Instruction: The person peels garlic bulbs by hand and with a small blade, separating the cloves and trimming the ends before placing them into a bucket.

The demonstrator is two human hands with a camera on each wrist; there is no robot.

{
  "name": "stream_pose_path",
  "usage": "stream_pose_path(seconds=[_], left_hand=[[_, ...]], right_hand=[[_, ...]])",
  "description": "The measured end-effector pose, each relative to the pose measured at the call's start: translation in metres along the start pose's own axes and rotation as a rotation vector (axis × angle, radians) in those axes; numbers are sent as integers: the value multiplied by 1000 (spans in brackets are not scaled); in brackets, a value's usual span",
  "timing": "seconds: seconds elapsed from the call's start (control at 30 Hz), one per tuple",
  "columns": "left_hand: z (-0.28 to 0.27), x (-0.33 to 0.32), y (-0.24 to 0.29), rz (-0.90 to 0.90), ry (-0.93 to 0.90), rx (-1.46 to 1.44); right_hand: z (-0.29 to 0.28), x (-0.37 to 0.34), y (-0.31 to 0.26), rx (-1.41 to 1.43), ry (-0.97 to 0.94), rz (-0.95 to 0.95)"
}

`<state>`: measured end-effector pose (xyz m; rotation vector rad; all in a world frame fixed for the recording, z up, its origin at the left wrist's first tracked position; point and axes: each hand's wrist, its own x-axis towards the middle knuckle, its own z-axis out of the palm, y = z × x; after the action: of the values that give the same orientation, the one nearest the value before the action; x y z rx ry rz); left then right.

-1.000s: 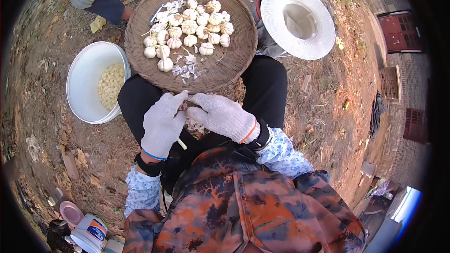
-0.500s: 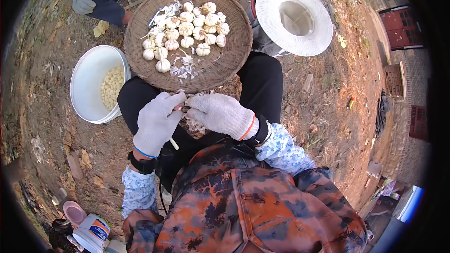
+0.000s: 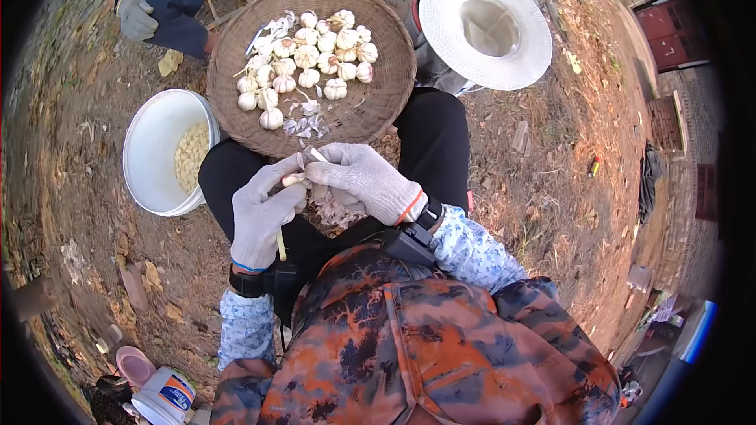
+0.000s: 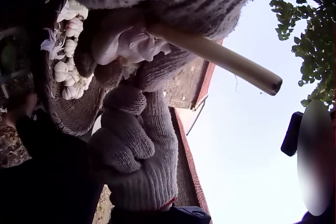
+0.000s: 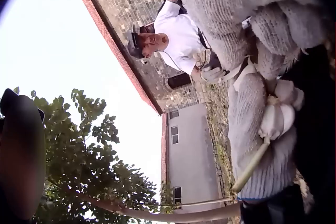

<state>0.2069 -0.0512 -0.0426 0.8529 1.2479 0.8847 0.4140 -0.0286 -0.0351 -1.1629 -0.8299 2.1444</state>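
Over the lap, my gloved left hand (image 3: 264, 212) holds a garlic bulb (image 5: 276, 120), its cut stem (image 4: 226, 61) sticking out below the palm. A pinkish clove (image 3: 293, 179) shows at the left fingertips in the head view. Close against it, my gloved right hand (image 3: 366, 181) pinches a pale strip of garlic skin (image 3: 317, 155) between thumb and fingers. Beyond both hands lies a round wicker basket (image 3: 386, 114) with many whole garlic bulbs (image 3: 307, 55) and loose skins (image 3: 305, 124). More papery skins (image 3: 335, 212) lie below the hands.
At left stands a white bucket (image 3: 146, 161) with peeled cloves (image 3: 190, 159) inside. A white brimmed hat (image 3: 441, 24) sits right of the basket. Across from me, another person's gloved hand (image 3: 136, 17) rests at a knee. A pink basin (image 3: 135, 366) and labelled tub (image 3: 165, 393) stand lower left.
My right hand has turned and risen slightly, and a pale skin strip now shows at its fingertips. The left hand keeps the bulb, its stem pointing more straight down. The head view has shifted slightly.
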Motion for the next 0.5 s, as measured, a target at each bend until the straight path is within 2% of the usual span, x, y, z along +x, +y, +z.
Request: stream_pose_path(seconds=[0.07,0.13,0.2,0.3,0.37,0.4,0.43,0.47,0.5], left_hand=[[7,-1,-7,22,0,-41],[8,0,-11,44,6,-84],[5,-1,-13,38,-29,-81],[7,-2,-9,6,2,-213],[11,-6,-4,-14,0,-302],[13,-7,-2,-36,-5,-392],[13,-6,-6,-33,0,-394],[13,-5,-12,-24,-55,-548],[13,-3,-16,-12,-110,-701]], right_hand=[[7,-1,-5,-15,-28,-15],[9,2,-1,-64,54,-61],[8,6,4,-57,50,-104],[10,3,4,-172,94,-145],[12,3,6,-364,148,-286],[12,6,10,-367,142,-287],[13,10,17,-255,137,-349],[14,11,20,-141,133,-410],[12,10,19,-144,130,-411]])
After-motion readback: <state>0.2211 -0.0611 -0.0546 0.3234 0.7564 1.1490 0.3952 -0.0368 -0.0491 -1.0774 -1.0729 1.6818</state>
